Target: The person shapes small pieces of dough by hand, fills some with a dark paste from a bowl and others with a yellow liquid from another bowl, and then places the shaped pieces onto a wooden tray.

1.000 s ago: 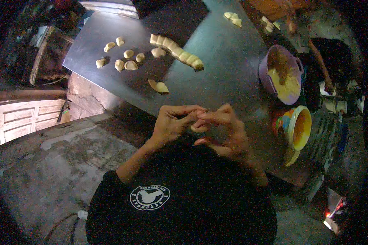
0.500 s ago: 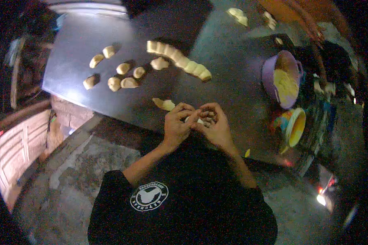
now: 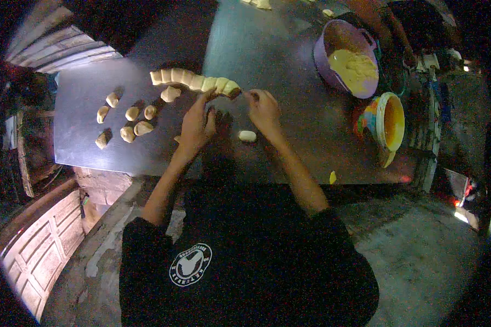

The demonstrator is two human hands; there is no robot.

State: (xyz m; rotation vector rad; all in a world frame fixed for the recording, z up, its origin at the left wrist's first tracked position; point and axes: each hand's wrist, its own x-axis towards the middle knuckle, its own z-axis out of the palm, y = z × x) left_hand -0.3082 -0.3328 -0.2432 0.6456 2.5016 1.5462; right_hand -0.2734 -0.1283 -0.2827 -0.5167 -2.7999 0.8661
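A scored row of pale dough pieces (image 3: 188, 79) lies on the metal table. My left hand (image 3: 196, 124) reaches its near side, fingertips at the dough near the right end and thumb held apart. Just off that right end is my right hand (image 3: 264, 113), its fingers curled and thumb and forefinger drawn together; whether something small is between them cannot be made out. A smooth white oval dough piece (image 3: 247, 136) rests on the table between my forearms. Left of my left hand lie a lumpy dough piece (image 3: 171, 94) and several rounded dough pieces (image 3: 132, 113). Another bit is mostly hidden behind my left wrist.
At the right stands a purple basin (image 3: 322, 57) with a yellow crumbly filling (image 3: 353, 71). A colourful bucket (image 3: 384, 122) lies tilted near it. A yellow scrap (image 3: 333, 177) sits at the table's near edge (image 3: 289, 183). Another person's arm (image 3: 384, 24) shows at the far right.
My hands, earlier together around a small dough piece close to my body, have separated and moved forward to the dough row. The white oval piece now lies on the table. The view has shifted.
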